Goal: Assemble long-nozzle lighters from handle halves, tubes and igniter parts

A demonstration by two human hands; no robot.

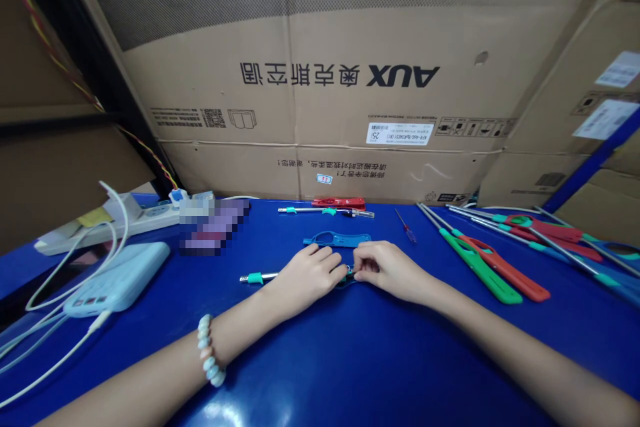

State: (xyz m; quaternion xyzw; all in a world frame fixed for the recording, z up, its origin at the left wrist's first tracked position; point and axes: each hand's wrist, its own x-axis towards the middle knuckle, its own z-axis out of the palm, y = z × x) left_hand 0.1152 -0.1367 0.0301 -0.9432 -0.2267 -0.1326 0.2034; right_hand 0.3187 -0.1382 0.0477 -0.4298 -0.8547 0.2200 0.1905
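Note:
In the head view, an opened stick lighter [270, 276] lies on the blue table, its metal tube with a teal collar pointing left. My left hand [316, 273] is closed over its middle, fingers pressing it down and hiding much of it. My right hand [383, 267] pinches a small part at the lighter's handle end; its fingertips hide what part it is. Just beyond my hands lies a blue handle shell [345, 240]. Farther back are another lighter's tube with inner parts [310, 211] and a red handle shell [340, 203].
A small screwdriver [406, 227] lies right of the shells. Several stick lighters with green [483, 270], orange and blue handles lie at the right. At the left are a light blue power bank [120, 280] with white cables and a power strip [150, 217]. Cardboard [320, 27] stands behind.

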